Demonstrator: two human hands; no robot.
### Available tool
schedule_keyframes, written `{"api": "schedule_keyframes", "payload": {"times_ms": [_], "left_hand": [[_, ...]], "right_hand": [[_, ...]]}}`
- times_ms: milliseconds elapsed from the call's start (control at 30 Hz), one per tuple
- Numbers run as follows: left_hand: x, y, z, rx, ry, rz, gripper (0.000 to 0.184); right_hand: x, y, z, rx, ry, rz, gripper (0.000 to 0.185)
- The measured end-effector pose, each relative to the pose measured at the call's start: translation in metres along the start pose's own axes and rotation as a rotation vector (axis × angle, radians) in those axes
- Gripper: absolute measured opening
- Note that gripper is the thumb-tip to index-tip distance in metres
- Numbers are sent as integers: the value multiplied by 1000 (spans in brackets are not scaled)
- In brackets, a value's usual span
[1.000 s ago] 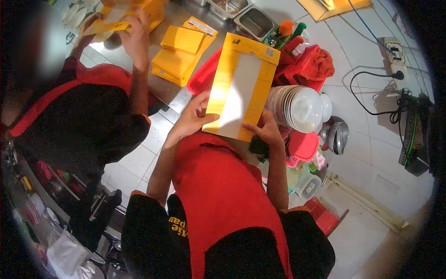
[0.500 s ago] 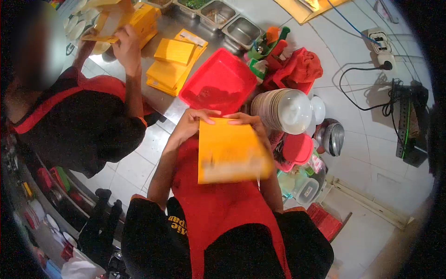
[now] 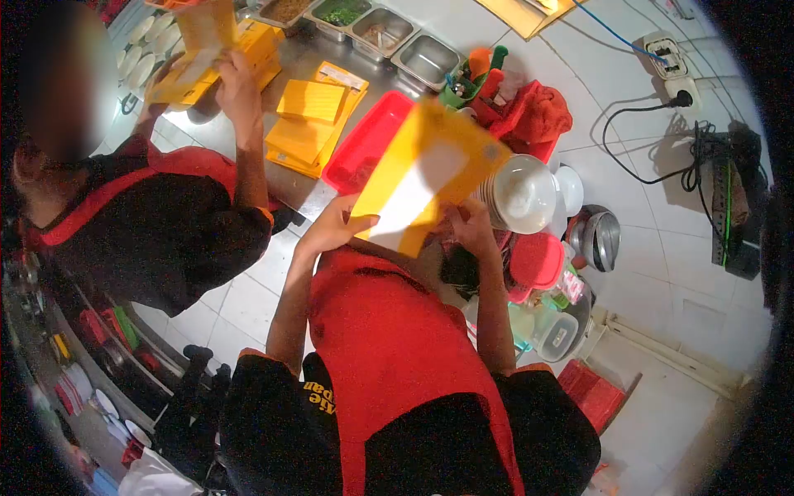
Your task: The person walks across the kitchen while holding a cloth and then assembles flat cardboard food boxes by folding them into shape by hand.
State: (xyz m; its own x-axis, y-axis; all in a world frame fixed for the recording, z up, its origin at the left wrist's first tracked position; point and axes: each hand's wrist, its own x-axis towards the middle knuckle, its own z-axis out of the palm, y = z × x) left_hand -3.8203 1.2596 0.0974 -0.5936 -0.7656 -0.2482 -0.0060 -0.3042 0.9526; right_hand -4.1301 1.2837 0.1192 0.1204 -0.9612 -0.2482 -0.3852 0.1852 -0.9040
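A flat yellow carton [image 3: 451, 136] with a large white panel is held up at a slant in front of my red apron. My left hand [image 3: 331, 225] pinches its lower left corner, thumb on the near face. At the lower right edge, my right hand [image 3: 473, 227] grips it with bent fingers, partly shaded. Behind the carton, a red plastic tray [image 3: 364, 136] is partly covered from view. More flat yellow cartons [image 3: 302, 139] lie stacked on the metal counter to the left of the tray.
On the left, a co-worker's hand [image 3: 238, 99] holds another yellow carton [image 3: 186, 76]. Metal food pans [image 3: 426, 62] line the counter's back. To the right stand stacked white bowls [image 3: 525, 194], a red cloth [image 3: 542, 112], a red lid [image 3: 536, 260] and plastic containers [image 3: 552, 335].
The carton has swung up from hanging over my apron to in front of the tray, showing its white panel. My right hand has shifted right. The co-worker's carton has tilted.
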Motion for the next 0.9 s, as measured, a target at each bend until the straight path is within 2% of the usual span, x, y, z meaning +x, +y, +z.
{"api": "schedule_keyframes", "payload": {"times_ms": [33,67,100,133,167,200,267,333,400,500,567,600,667,733,767,900], "left_hand": [[1,5,2,3,-7,1,39],[4,8,6,-11,76,139,44],[6,13,10,-26,162,276,49],[10,22,9,-195,133,282,60],[10,25,3,-192,135,283,60],[9,33,-5,-255,77,118,61],[8,45,0,-306,106,-11,61],[5,49,1,-252,112,18,61],[6,48,-1,-196,114,47,61],[7,34,-7,-180,129,12,55],[10,22,-9,-212,184,0,35],[13,16,-9,-212,182,-3,35],[18,3,-9,-267,111,362,20],[17,3,-5,-264,150,293,21],[16,3,-4,-259,190,227,23],[16,-4,-9,-119,264,184,24]], "right_hand": [[1,-9,1,24,23,73,19],[2,-18,2,50,48,146,18],[4,-16,4,126,36,17,20],[6,-15,5,202,21,-112,23],[7,-14,5,204,19,-115,23],[7,-20,5,247,-66,-123,25],[8,-29,5,290,-153,-132,29],[9,-35,8,430,-161,-143,34],[11,-38,9,397,-164,-150,34],[11,-41,9,311,-175,-130,31],[12,-38,10,260,-186,-102,28],[15,-32,11,286,-209,-128,25],[20,-21,15,316,-230,-149,23],[25,-16,18,425,-316,-288,24],[26,-14,18,427,-315,-287,24],[24,-24,17,245,-265,-255,28]]}}
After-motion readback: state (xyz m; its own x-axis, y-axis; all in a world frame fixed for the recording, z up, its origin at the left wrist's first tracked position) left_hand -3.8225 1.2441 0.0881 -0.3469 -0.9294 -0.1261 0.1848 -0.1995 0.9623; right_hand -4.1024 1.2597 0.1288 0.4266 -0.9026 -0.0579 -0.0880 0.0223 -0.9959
